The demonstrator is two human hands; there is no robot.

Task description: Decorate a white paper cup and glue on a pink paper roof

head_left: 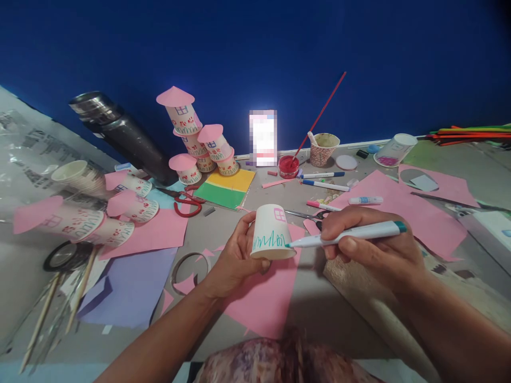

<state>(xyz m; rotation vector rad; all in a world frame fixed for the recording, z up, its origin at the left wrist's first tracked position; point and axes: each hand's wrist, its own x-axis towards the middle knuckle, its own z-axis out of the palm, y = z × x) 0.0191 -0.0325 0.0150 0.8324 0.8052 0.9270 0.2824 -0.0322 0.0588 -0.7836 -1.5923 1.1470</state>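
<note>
Patterned fabric (279, 361) lies at the lower edge. Beyond it, above pink paper (263, 303) on the table (319, 303), the left hand (235, 258) is closed around an inverted paper cup (271, 231), base uppermost. The right hand (371, 247) grips a marker (351, 232). Its long axis runs nearly horizontal, with the tip pointing left and touching the cup near its rim.

The left hand (235, 255) grips an upturned paper cup (272, 232) above a pink paper sheet (265, 300) at the near edge of the tabletop (331, 311). The right hand (375, 244) holds a teal marker (347, 234), its tip touching the cup's side beside green zigzag lines. Decorated cup towers (195, 138) stand near the far edge.
</note>
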